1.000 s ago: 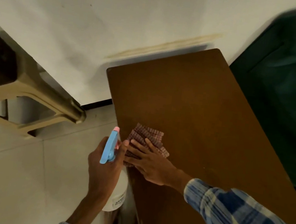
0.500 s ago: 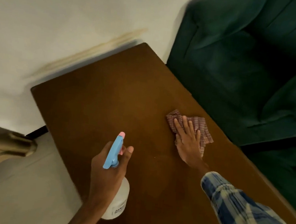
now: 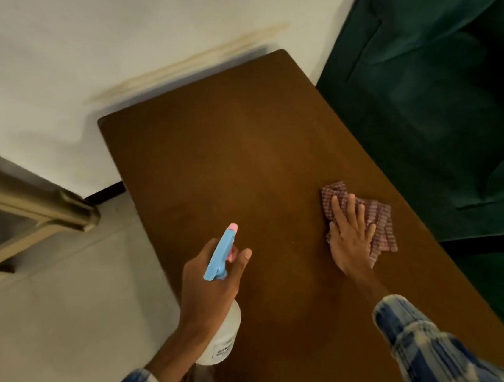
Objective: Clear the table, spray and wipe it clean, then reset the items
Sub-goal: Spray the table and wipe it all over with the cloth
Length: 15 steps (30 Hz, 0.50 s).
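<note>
Under the flat right hand (image 3: 350, 235) lies a checked cloth (image 3: 376, 219) on the brown table (image 3: 232, 157); the left hand (image 3: 211, 286) grips a spray bottle (image 3: 223, 334).

cloth (image 3: 380, 220) partly under right hand (image 3: 349, 241); spray bottle (image 3: 228, 323) label unreadable

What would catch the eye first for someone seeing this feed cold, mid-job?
First, the right hand pressed flat on a red checked cloth near the right edge of the brown table. Next, the left hand gripping a spray bottle with a blue trigger head and pink nozzle, held over the table's left edge. A dark green sofa fills the upper right, close beside the table.
</note>
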Available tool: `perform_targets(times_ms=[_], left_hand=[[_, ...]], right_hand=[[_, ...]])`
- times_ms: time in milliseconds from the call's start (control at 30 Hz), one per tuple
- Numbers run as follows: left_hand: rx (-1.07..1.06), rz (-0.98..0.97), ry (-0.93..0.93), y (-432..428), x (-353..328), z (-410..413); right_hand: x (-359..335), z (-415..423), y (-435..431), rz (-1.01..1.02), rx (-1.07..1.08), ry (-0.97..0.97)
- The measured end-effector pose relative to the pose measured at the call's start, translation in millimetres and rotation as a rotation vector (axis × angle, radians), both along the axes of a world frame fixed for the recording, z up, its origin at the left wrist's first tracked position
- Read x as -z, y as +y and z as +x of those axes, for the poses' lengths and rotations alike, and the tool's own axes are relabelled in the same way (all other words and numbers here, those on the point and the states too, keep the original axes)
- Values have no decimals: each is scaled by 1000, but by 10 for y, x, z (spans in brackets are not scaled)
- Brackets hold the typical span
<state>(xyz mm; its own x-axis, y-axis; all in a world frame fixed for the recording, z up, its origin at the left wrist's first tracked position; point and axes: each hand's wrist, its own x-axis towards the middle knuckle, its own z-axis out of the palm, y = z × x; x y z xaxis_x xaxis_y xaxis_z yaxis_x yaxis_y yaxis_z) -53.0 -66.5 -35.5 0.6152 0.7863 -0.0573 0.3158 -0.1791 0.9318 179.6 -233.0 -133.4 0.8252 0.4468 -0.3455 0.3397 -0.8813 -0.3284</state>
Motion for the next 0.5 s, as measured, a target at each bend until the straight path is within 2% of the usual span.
perform_targets(times_ms=[200, 267, 400, 500], left_hand=[[-109, 76, 23, 147, 27, -772], [-137, 101, 6, 190, 2, -1012], [-178, 131, -30, 279, -88, -1387], [-189, 148, -19, 341, -118, -1589]], right_hand=[[25, -630, 925, 16, -322, -12], [16, -1000, 1123, 16, -502, -8], [-66, -1709, 909, 41, -854, -45], [-114, -1962, 528, -27, -925, -32]])
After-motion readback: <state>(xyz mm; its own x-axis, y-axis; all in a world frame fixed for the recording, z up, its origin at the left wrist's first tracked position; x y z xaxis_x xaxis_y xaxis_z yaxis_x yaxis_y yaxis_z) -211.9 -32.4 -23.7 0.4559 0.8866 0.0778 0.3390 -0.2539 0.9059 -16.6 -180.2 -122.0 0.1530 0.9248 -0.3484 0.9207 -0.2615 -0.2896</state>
